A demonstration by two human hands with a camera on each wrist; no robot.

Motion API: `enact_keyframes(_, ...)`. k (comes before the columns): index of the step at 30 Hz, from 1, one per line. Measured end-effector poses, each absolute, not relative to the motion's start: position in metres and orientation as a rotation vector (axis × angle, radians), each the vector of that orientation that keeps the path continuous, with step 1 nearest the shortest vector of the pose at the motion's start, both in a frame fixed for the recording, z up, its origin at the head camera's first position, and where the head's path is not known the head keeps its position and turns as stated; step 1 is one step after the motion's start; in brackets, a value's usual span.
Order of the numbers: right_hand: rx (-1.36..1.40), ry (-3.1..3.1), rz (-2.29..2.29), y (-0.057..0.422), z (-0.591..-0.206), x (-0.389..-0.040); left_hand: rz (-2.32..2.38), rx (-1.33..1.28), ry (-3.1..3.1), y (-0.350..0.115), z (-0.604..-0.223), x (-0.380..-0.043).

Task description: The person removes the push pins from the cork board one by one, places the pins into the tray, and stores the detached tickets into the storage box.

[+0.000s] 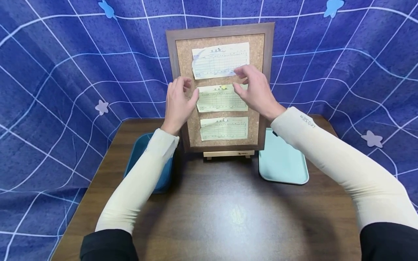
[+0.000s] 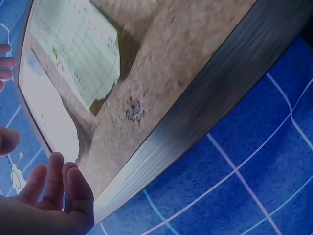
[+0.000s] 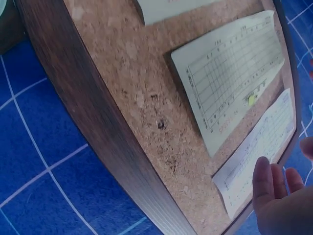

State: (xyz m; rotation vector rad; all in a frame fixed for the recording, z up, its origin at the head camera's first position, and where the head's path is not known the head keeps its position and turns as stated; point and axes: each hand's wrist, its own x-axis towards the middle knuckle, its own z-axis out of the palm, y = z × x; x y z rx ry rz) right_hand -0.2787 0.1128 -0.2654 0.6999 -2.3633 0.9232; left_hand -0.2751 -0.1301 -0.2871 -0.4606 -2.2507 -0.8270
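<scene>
A cork board (image 1: 255,127) in a brown wooden frame stands upright with three printed paper slips on it. The top slip (image 1: 220,61) is white with a torn left edge; the middle slip (image 1: 222,103) and bottom slip (image 1: 224,132) look pale green. A yellow pin (image 3: 251,100) sits in the middle slip. My left hand (image 1: 179,101) is raised before the board's left side, fingers loosely bent around nothing, thumb close to the middle slip's left edge. Over the right side, my right hand (image 1: 256,88) overlaps the top slip's lower corner, thumb and fingers apart with nothing between them.
Below the board shows the wooden ledge (image 1: 228,154) of its stand, on a dark brown table (image 1: 209,210). A blue bin (image 1: 163,177) stands left, partly behind my left forearm. A light teal tray (image 1: 283,163) lies right. Blue patterned cloth (image 1: 137,65) hangs behind.
</scene>
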Motion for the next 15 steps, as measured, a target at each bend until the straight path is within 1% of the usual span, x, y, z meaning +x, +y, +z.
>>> enact_keyframes(9, 0.655, -2.369, 0.979, 0.109, -0.256, -0.289, -0.756, -0.307, -2.281, -0.123, -0.272, -0.291)
enact_keyframes(15, 0.649, -2.371, 0.996, 0.104, -0.248, -0.293, -0.718, -0.265, -2.299, -0.123, -0.263, -0.299)
